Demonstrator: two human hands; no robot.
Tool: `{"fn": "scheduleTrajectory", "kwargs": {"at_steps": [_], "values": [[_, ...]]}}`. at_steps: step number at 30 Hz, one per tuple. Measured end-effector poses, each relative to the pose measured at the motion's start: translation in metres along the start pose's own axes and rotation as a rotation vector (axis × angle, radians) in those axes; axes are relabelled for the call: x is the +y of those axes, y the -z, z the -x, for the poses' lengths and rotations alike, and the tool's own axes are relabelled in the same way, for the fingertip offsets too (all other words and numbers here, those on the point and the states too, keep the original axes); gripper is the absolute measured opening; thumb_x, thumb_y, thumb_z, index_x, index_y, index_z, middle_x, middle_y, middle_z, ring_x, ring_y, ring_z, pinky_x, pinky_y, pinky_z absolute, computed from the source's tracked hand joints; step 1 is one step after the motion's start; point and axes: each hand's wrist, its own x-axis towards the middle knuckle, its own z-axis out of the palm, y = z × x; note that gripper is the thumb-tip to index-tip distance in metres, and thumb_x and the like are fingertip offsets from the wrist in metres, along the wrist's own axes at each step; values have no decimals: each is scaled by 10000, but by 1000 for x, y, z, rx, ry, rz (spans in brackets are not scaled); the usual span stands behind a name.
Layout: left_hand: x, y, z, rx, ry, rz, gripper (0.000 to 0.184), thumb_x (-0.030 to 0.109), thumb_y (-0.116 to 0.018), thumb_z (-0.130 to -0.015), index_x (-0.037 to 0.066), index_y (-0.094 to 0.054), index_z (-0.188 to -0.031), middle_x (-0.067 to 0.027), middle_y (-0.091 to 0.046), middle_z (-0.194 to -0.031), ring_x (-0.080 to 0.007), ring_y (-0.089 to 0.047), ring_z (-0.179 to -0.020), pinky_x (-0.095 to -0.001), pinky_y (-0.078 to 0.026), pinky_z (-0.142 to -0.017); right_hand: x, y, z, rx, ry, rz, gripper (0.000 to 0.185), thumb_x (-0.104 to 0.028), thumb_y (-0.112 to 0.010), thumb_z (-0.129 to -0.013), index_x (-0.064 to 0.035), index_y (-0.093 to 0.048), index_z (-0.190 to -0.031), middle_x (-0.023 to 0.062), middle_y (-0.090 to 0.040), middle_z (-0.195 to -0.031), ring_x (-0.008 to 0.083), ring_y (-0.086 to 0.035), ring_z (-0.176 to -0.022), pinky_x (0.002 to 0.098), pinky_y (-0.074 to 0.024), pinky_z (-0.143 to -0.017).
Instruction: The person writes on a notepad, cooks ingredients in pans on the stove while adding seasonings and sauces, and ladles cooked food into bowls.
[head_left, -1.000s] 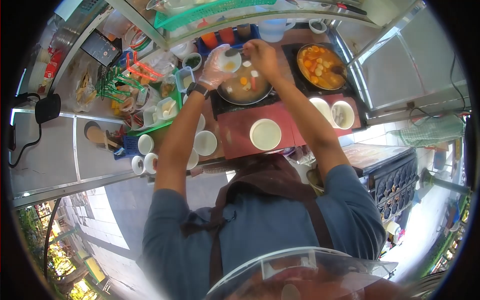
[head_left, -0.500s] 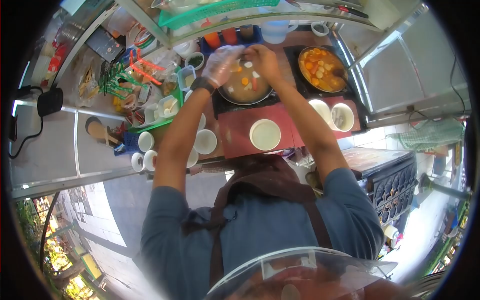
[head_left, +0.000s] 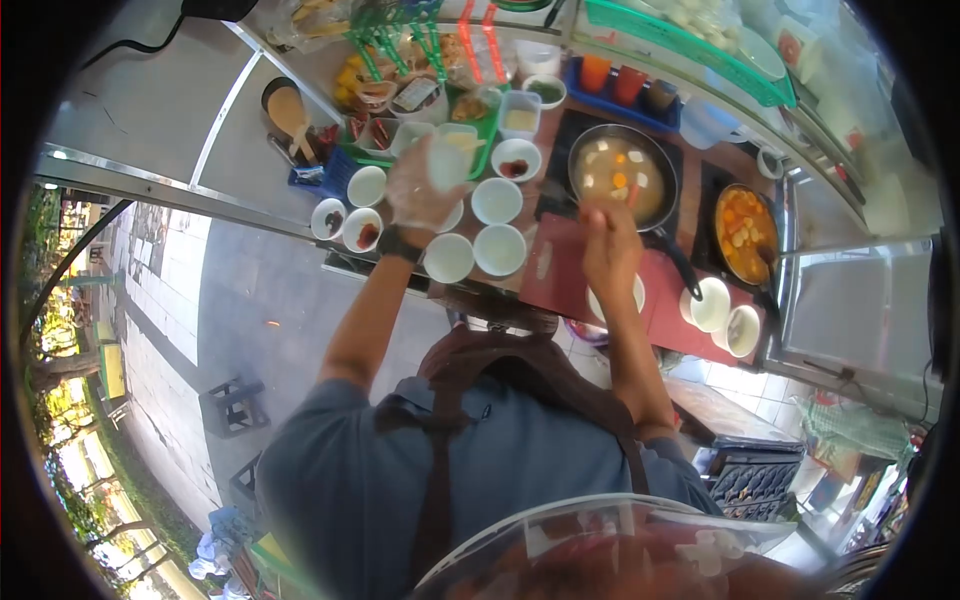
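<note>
My left hand, in a clear plastic glove, grips a small white bowl above the front row of cups, beside the green tray. My right hand is bare and closed at the near edge of the pan; what its fingers hold is too small to make out. Inside the pan is a cloudy broth with white cubes and orange slices. Several white bowls stand near my left hand, one with dark red sauce. Part of a white bowl shows behind my right forearm.
A second pan with orange stew stands at the right. Two white bowls rest on the red board. A blue tray holds orange and dark cups at the back. The black pan handle points towards me.
The view has turned to the left. My left hand has moved away from the pan with the small bowl, towards the cups and containers. My right hand has drawn back to the pan's near edge.
</note>
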Motion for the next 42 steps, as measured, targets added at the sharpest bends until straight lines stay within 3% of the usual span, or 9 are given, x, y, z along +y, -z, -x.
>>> {"fn": "scheduleTrajectory", "kwargs": {"at_steps": [4,8,12,16,19,21,29,31,42], "values": [[-87,-10,31,77,104,-148,1161,438,-934,-625,95,-361,-1575,-179,-517,-1475,-414,-486,-1356,-518,-422,-1088,-22,-130,-39,-193,252,-288,193,-155,-543,-1065,13,-639,-1054,146,-673,-918,286,-698,-799,371,-545,-727],[-99,1,37,98,101,-202,1141,528,-880,-670,79,-346,-1572,-183,-514,-1472,-430,-461,-1362,-599,-362,-1100,-22,-242,-61,-366,-102,-398,186,-163,-578,-1038,13,-632,-1011,159,-687,-923,256,-717,-765,358,-545,-693],[-100,34,74,267,-182,99,903,383,-826,-821,-20,-386,-1499,-230,-542,-1402,-478,-513,-1267,-607,-373,-1075,6,-308,-90,-413,116,-52,217,-227,-627,-1002,-20,-661,-1059,167,-730,-958,344,-710,-814,409,-554,-727],[-100,72,111,107,-342,371,710,246,-810,-870,-5,-459,-1433,-228,-569,-1347,-442,-553,-1231,-539,-430,-1046,-6,-357,-162,49,512,39,250,-314,-705,-936,-98,-721,-1061,185,-729,-1065,398,-668,-1066,552,-452,-1001],[-105,72,114,-62,-373,601,574,160,-787,-889,42,-520,-1382,-189,-611,-1297,-402,-606,-1172,-492,-478,-997,-21,-383,-207,-383,70,422,268,-374,-676,-943,-173,-759,-1098,162,-749,-1059,374,-698,-1029,470,-518,-949],[-112,68,107,-112,-354,673,543,148,-787,-888,49,-534,-1358,-182,-622,-1277,-375,-625,-1144,-466,-494,-975,15,-415,-222,-401,167,485,261,-384,-667,-937,-210,-769,-1102,153,-751,-1071,372,-707,-1002,480,-535,-909],[-151,37,47,-105,-117,728,242,90,-627,-1020,69,-570,-1255,-97,-635,-1169,-193,-646,-1047,-347,-516,-947,-10,-419,-201,-292,326,288,268,-83,-658,-874,-96,-744,-1127,244,-731,-970,419,-713,-866,497,-576,-760],[-142,28,31,-60,200,1228,247,97,-674,-994,72,-565,-1215,-65,-636,-1089,-149,-631,-995,-327,-509,-935,-3,-422,-200,-190,337,320,280,-74,-642,-879,-77,-730,-1145,253,-727,-948,431,-709,-840,508,-575,-755],[-132,15,-2,31,443,1494,171,236,-638,-1031,108,-592,-1134,-29,-639,-993,-164,-647,-851,-309,-509,-809,-35,-407,-206,-156,406,127,190,-76,-613,-948,-24,-682,-1117,221,-706,-977,420,-695,-895,504,-540,-762]]}}
